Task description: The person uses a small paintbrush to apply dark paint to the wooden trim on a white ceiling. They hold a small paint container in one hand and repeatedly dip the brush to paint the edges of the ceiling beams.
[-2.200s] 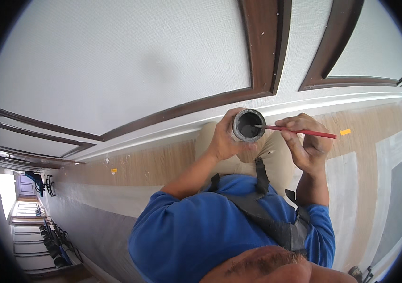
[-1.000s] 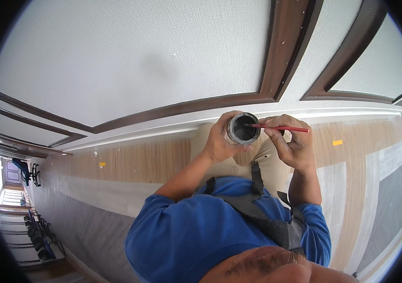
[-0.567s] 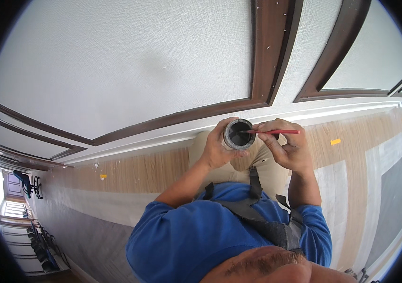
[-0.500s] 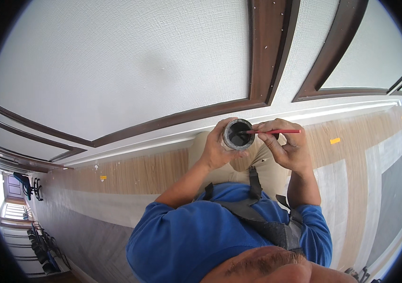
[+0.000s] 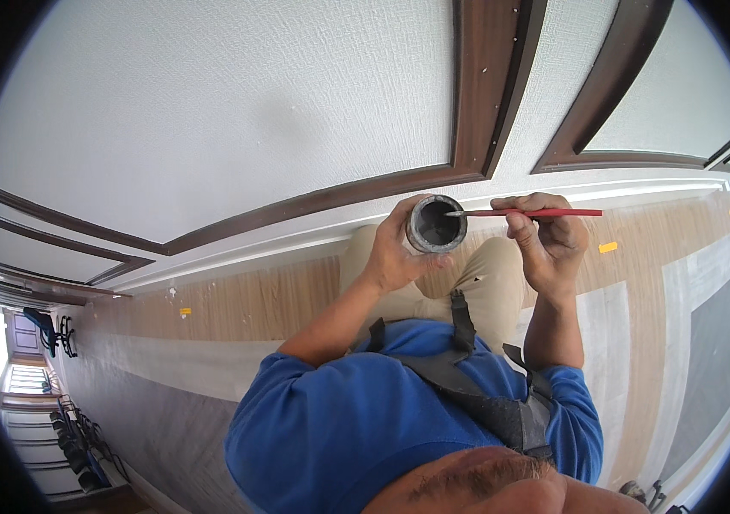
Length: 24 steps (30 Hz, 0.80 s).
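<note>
My left hand (image 5: 399, 248) is wrapped round a small round can (image 5: 438, 245) with a dark, stained inside. Its mouth is tilted up toward me. Between the thumb and fingers of my right hand (image 5: 549, 244) is a thin paintbrush with a red handle (image 5: 566, 212). The brush lies almost level, and its tip reaches over the can's right rim into the mouth. How much the can holds is hard to tell. Both hands are above my knees, close to the wall.
In front rises a white textured wall (image 5: 236, 120) with dark brown wooden moulding (image 5: 478, 94) dotted with small white spots. A white baseboard (image 5: 639, 186) runs below it. Bits of yellow tape (image 5: 608, 248) lie on the wood-look floor (image 5: 271, 295). Dark chairs (image 5: 74, 445) stand far left.
My right hand has moved right and slightly up, drawing the brush mostly out of the can, so more of it shows. The can in my left hand has risen slightly.
</note>
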Available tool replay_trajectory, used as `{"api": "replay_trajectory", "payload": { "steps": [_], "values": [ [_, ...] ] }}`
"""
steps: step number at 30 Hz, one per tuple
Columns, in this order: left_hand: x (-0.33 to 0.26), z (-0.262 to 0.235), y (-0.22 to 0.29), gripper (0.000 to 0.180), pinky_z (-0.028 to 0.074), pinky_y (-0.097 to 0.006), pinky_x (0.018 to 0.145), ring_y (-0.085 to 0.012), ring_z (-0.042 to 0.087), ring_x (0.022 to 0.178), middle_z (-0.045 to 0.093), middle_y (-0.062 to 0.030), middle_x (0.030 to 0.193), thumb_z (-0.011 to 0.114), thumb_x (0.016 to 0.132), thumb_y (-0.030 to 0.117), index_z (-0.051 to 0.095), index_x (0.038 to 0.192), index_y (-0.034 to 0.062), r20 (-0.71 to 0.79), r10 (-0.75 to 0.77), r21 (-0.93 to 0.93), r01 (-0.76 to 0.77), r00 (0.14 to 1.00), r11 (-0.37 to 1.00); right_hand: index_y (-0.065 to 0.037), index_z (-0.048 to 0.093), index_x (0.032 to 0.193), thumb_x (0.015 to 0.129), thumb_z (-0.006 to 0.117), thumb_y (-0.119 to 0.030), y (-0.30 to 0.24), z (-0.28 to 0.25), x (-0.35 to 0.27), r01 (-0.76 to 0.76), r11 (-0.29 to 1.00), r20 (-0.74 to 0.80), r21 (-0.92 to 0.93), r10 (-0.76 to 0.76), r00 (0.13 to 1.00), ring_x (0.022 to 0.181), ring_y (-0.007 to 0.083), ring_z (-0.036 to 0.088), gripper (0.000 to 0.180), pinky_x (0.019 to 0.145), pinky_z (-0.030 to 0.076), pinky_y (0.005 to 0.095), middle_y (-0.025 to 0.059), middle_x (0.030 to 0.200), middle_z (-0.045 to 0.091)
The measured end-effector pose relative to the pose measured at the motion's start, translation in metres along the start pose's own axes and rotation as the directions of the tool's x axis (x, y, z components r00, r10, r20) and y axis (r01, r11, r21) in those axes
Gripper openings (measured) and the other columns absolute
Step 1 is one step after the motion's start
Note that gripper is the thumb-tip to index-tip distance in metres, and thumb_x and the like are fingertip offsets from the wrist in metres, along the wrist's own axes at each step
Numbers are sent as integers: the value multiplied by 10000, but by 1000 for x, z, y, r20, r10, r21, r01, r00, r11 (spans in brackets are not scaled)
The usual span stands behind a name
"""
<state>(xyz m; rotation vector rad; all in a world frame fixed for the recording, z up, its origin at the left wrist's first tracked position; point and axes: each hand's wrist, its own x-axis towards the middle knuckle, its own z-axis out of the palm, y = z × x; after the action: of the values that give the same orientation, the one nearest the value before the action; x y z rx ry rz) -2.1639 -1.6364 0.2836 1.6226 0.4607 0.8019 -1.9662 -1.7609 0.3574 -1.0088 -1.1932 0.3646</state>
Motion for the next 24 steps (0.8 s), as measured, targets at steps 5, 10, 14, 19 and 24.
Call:
{"api": "replay_trajectory", "payload": {
  "steps": [5, 10, 14, 19, 24],
  "values": [
    [2, 3, 3, 978, 410, -371, 1100, -211, 556, 1225, 595, -105, 1282, 978, 603, 372, 485, 1367, 11, -19, -1, -30, 0, 1000, 1000, 6, 597, 1071, 942, 685, -42, 4, -2, 1, -24, 998, -63, 53, 28, 998, 827, 164, 692, 164, 725, 542, 259, 180, 970, 740],
    [0, 5, 4, 962, 410, -368, 1099, -211, 554, 1230, 601, -103, 1276, 974, 613, 365, 487, 1361, 7, -36, -15, -73, 12, 999, 997, 1, 575, 1099, 966, 667, -78, 16, -8, -1, -65, 981, -149, 184, 93, 984, 692, 113, 627, 180, 601, 494, 218, 196, 967, 740],
    [6, 7, 1, 914, 437, -367, 1073, -213, 574, 1198, 610, -104, 1259, 962, 642, 316, 488, 1359, 6, -46, 37, -7, -37, 998, 999, -3, 575, 1102, 965, 668, -78, 24, -12, -6, -100, 964, -210, 247, 154, 965, 677, 111, 626, 182, 568, 482, 221, 191, 962, 741],
    [11, 9, -14, 820, 494, -363, 994, -202, 623, 1093, 644, -102, 1182, 942, 645, 230, 515, 1307, 5, -38, 76, 55, -74, 996, 996, -16, 633, 1034, 941, 702, -97, 18, -13, -13, -260, 955, -198, 144, 285, 938, 694, 108, 634, 141, 602, 503, 227, 121, 954, 742],
    [16, 7, -55, 808, 497, -346, 942, -209, 637, 997, 637, -106, 1131, 913, 682, 353, 523, 1274, -32, -39, 4, -39, -5, 999, 999, -11, 679, 1030, 929, 712, -103, 33, -13, -20, -60, 997, -86, -53, 55, 995, 861, 153, 689, 140, 756, 544, 295, 83, 950, 728]
  ]
}}
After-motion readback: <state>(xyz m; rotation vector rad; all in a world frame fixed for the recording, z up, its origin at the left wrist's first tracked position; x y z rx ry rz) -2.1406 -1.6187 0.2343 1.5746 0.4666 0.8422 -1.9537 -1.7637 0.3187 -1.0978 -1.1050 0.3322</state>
